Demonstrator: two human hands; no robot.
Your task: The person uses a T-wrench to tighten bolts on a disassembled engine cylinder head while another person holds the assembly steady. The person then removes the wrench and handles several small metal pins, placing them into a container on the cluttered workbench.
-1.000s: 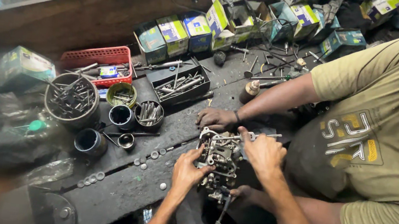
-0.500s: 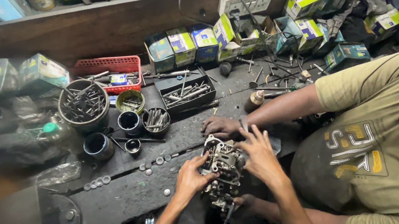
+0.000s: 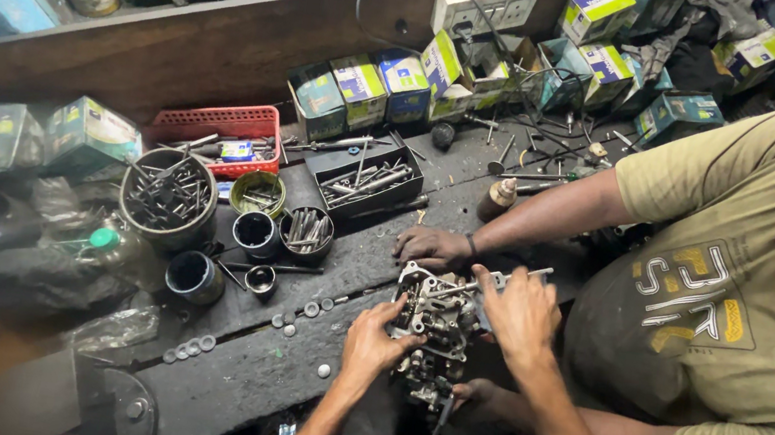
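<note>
Fingers (image 3: 390, 321) around grimy metal carburetor (image 3: 436, 327)

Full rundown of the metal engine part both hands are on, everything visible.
The metal engine part is a grimy grey casting, carburetor-like, with ports, screws and small fittings on top. It sits at the near edge of the dark workbench, with a dark hose hanging from its underside. The left hand grips its left side; the right hand rests on its upper right, by a thin metal tool. A co-worker's hand lies flat just behind it; another reaches underneath.
</note>
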